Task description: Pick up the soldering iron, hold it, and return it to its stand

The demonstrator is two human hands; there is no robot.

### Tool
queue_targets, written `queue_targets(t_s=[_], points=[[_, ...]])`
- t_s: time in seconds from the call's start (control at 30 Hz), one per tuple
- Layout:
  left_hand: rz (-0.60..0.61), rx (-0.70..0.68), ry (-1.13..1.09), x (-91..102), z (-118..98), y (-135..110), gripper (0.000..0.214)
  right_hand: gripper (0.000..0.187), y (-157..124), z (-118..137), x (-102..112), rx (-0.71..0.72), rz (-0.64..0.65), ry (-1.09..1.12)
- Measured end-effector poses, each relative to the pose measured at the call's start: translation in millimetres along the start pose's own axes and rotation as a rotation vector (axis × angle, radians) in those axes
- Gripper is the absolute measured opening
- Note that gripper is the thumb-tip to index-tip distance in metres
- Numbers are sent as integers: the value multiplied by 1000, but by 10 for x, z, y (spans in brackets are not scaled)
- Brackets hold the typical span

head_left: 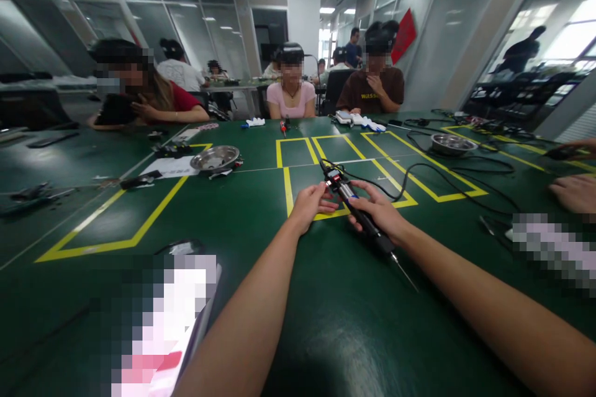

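My right hand (379, 211) is wrapped round the black body of an electric screwdriver (361, 216) that lies slanted over the green table (261, 273), its thin bit pointing toward me and its cable running off to the far right. My left hand (310, 205) has its fingers curled, the fingertips touching the screwdriver's upper end near the red and silver collar. Both hands sit over a yellow tape line on the table.
Two metal bowls stand on the table, one at the left (215, 158) and one at the far right (452, 144). Black cables (465, 167) loop across the right side. Several people sit along the far edge. Another person's hand (575, 192) rests at the right.
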State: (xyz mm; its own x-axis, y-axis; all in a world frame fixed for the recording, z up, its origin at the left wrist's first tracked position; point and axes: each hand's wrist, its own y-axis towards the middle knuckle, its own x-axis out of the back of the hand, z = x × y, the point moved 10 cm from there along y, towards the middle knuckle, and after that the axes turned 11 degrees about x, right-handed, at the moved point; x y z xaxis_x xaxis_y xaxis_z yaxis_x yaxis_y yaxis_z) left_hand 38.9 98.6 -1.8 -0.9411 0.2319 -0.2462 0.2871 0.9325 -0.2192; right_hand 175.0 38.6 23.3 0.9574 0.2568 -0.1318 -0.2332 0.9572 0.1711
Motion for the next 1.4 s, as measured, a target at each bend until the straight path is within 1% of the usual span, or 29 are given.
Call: queue_targets(t_s=[0.07,0.2,0.3,0.43,0.6,0.83,1.03,1.2,1.4], points=[[18,11,-4,-17,10,1,28,71,-71,-42,-94,3,22,35],[31,24,4,-36,32,8,23,80,-147,-70,-86,19,13,68],[40,36,-5,-51,47,21,24,77,-153,-66,-70,33,30,58],[39,38,-37,-52,33,18,19,74,-146,-46,-70,54,26,86],[54,31,-67,-49,1,9,17,74,-152,-54,-60,37,9,93],[69,31,-67,-55,7,17,20,75,-145,-50,-13,53,-11,98],[82,34,-30,-60,2,-6,24,74,-145,-65,-6,63,1,98],[148,27,-120,-50,6,-3,19,75,-160,-63,-13,48,0,106],[154,35,-117,-44,16,-1,15,75,-163,-64,-27,53,11,108]])
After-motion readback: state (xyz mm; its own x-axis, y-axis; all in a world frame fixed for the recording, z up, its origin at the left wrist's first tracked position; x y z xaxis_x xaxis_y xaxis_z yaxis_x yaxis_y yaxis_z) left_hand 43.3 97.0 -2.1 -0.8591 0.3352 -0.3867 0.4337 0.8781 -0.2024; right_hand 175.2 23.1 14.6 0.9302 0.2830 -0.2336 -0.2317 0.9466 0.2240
